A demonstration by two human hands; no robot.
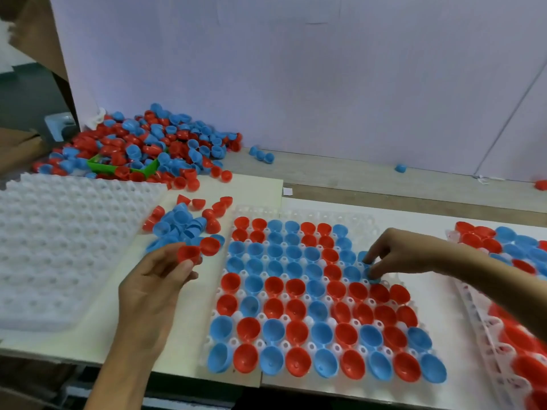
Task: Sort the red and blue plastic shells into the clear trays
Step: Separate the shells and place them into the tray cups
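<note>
Fingertips (373,272) of the right hand (405,255) are curled down onto a blue shell (373,279) at the right edge of the middle tray (299,213), where it is pinched or pressed into a pocket; which of the two cannot be told, as the shell is mostly hidden by the fingers. A red shell (188,254) is held by the left hand (154,291) between thumb and curled fingers, open side up, just left of the tray.

Most pockets of the tray are filled with red and blue shells, open sides up; its far row and some pockets at the right are seen bare. A small loose heap (183,223) of shells lies on the white board (257,187) between the left hand and the tray's far left corner. A large pile (148,143) of mixed shells is heaped against the wall at the back left, partly over a green box (118,167). A stack of empty trays (59,247) lies at the left. Further filled trays (509,291) are seen at the right edge. A few stray shells lie along the back of the table (384,184).
</note>
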